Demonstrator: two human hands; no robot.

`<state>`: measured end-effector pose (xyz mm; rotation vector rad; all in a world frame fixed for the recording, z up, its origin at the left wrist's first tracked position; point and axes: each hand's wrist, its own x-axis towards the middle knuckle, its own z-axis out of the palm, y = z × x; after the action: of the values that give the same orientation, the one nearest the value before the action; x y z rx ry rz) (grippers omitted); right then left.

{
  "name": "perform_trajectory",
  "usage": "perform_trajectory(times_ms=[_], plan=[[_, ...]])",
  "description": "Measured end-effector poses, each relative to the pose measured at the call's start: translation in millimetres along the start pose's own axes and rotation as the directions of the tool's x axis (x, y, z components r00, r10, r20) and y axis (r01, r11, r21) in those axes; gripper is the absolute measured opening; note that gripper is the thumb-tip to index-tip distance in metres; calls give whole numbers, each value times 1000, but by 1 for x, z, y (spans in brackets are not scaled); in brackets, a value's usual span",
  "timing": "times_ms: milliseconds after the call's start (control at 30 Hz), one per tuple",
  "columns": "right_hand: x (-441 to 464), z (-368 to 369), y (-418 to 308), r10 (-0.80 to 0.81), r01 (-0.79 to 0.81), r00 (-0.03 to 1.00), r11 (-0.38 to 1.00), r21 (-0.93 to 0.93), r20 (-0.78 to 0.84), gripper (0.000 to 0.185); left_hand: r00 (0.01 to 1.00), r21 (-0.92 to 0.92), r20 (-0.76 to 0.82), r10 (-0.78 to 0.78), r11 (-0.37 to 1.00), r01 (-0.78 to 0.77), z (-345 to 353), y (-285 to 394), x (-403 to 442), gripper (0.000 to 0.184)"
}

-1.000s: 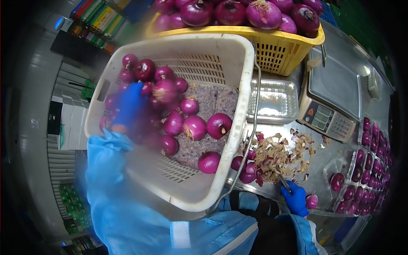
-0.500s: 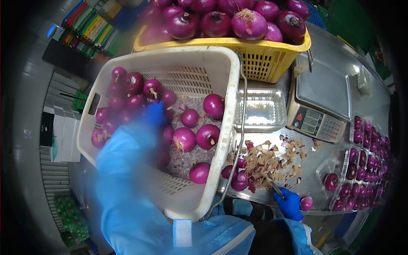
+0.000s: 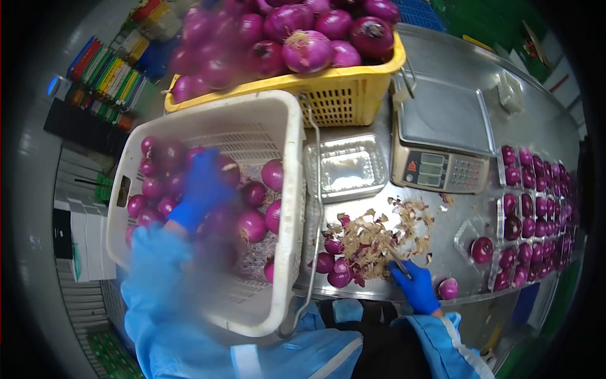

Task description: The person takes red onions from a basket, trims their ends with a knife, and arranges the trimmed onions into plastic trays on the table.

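Note:
My left hand (image 3: 201,189), in a blue glove, reaches into the white crate (image 3: 291,189) among red onions (image 3: 252,225). Motion blur smears its fingers, so whether they grip an onion is unclear. Low on the metal table, my gloved right hand (image 3: 416,289) is closed around a small knife (image 3: 399,264). The knife points toward a heap of dry onion skins (image 3: 366,243). Left of that heap, a few small onions (image 3: 339,273) lie close to the crate. A single onion (image 3: 448,288) rests just right of my right hand.
Behind the white crate stands a yellow crate (image 3: 341,104) heaped with onions. Clear plastic trays (image 3: 347,167) sit beside a digital scale (image 3: 439,167). Packed onion trays (image 3: 536,215) line the right side, near one tray with a single onion (image 3: 481,250). A wire handle (image 3: 319,208) projects beside the white crate.
My view has shifted, moving the crates and table leftward in the picture. My left hand has moved within the white crate, showing more of its glove. My right hand still holds the knife.

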<state>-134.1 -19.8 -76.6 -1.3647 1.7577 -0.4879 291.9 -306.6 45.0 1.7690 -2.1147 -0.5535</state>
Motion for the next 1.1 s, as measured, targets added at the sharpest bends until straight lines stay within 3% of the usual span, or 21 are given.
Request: perform_trajectory(times_ms=[33, 100, 133, 233, 300, 367, 433, 533, 767, 867, 933, 967, 1033, 1100], plan=[[8, -4, 2, 163, -150, 978, 983, -109, 132, 20, 997, -56, -47, 55, 997, -57, -11, 28, -10, 90], [14, -13, -10, 97, -110, 991, 984, 143, 92, 21, 982, -142, -131, 133, 978, -152, -29, 91, -32, 95], [14, -17, -18, 72, -90, 995, 960, 267, 74, 21, 992, -284, -99, 72, 954, -98, -40, 134, -52, 98], [13, -56, -51, -230, 207, 973, 907, 366, 20, 23, 989, -553, -33, 143, 822, -138, -39, 192, -100, 107], [5, -71, -66, -474, 462, 879, 827, 320, -43, 26, 988, -693, 65, 140, 719, -56, -18, 211, -130, 115], [-8, -90, -81, -632, 616, 775, 755, 223, -5, 29, 898, -728, 437, 47, 606, 322, -13, 238, -154, 117], [-22, -108, -94, -707, 700, 695, 707, 106, 131, 32, 824, -680, 541, 170, 665, 309, 4, 245, -164, 111], [-33, -103, -75, -699, 717, 691, 694, -55, 183, 41, 776, -627, 600, 194, 717, 305, 37, 245, -183, 106], [-54, -98, -50, -673, 685, 728, 721, -102, 132, 39, 669, -543, 731, 134, 707, 452, 73, 278, -195, 98], [-47, -86, -2, -576, 567, 812, 816, 110, 90, 30, 693, -612, 693, 200, 671, 418, 87, 261, -204, 93], [-49, -77, 32, -267, 195, 945, 923, 331, 190, 22, 741, -668, 641, 201, 622, 409, 95, 248, -211, 92], [-49, -75, 44, -111, -11, 957, 910, 416, 268, 19, 772, -671, 606, 188, 643, 370, 102, 242, -211, 91], [-57, -71, 36, -184, 72, 962, 884, 461, 201, 23, 813, -650, 559, 161, 694, 309, 110, 239, -212, 90], [-56, -76, 24, -252, 186, 962, 885, 427, 104, 26, 794, -724, 607, -36, 385, 572, 121, 251, -219, 88]])
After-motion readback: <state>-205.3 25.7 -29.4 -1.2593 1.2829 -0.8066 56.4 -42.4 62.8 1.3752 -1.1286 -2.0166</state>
